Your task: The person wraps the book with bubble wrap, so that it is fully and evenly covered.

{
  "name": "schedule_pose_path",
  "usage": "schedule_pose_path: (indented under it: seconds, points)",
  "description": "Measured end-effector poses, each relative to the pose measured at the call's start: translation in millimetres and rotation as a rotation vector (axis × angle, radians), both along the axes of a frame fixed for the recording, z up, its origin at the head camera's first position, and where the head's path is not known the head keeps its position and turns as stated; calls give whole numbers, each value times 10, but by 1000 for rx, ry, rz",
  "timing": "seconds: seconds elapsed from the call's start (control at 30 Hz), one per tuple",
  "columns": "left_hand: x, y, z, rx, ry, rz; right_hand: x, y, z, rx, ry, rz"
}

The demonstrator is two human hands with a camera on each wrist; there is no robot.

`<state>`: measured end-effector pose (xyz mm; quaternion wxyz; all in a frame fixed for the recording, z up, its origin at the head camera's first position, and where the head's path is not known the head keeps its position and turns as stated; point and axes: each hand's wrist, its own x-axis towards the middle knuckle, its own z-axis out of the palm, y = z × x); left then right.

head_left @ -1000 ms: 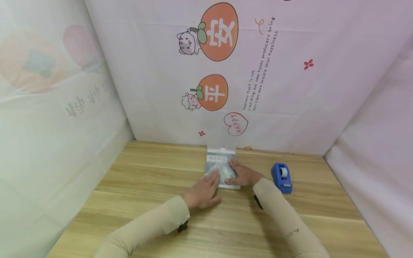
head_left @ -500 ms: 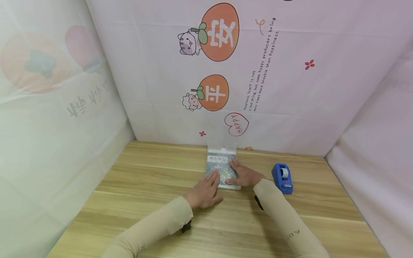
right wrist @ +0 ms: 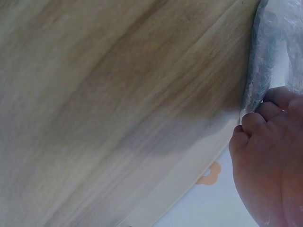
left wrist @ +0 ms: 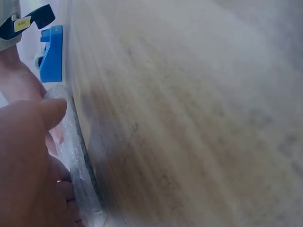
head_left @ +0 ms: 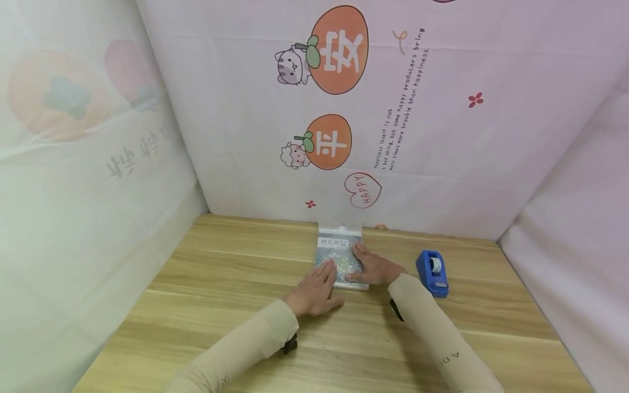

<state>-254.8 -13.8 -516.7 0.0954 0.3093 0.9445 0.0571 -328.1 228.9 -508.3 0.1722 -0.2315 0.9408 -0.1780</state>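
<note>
A book [head_left: 340, 252] wrapped in clear bubble wrap lies flat on the table near its back edge, blue-grey with a white label strip. My left hand [head_left: 312, 290] rests on its lower left part, fingers straight and thumb held out to the right over the wood. Across the right side of the wrapped book lies my right hand [head_left: 378, 267], its thumb and fingers spread apart. The left wrist view shows the bubble wrap [left wrist: 78, 146] edge-on beside the left hand. In the right wrist view, fingers touch the wrapped edge; the fingertips are partly hidden.
A blue tape dispenser [head_left: 432, 274] with a roll of tape stands to the right of the right hand. A loose flap of bubble wrap [head_left: 339, 222] reaches the printed cloth wall [head_left: 245, 136] behind. Cloth walls also bound the wooden table [head_left: 236, 262] on both sides.
Both hands stay on the wrapped book. The left forearm has shifted slightly to the right, and the whole head view has drifted a little.
</note>
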Motion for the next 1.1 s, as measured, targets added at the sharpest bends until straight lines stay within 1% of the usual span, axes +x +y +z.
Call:
schedule_pose_path:
  seconds: [0.07, 0.2, 0.33, 0.57, 0.8, 0.9, 1.0, 1.1]
  points:
    - [8, -3, 18, 12, -4, 6, 2, 1, -1, -8, -1, 2]
    - [2, 11, 39, 54, -38, 17, 24, 14, 18, -18, 5, 4]
    - [-13, 22, 40, 81, -69, 29, 45, 11, 55, -6, 3, 3]
    - [-13, 18, 46, 55, -86, 33, 66, -23, 103, -3, -12, -4]
    - [25, 2, 86, 36, -55, 37, 44, -50, 81, 13, -12, -8]
    - [28, 0, 102, 32, -58, 36, 23, -45, 77, 31, -4, -11]
    - [14, 3, 103, 43, -76, 35, 17, -50, 109, 46, 12, -5]
    - [-3, 9, 96, 51, -85, 33, 21, -58, 155, 83, 33, -7]
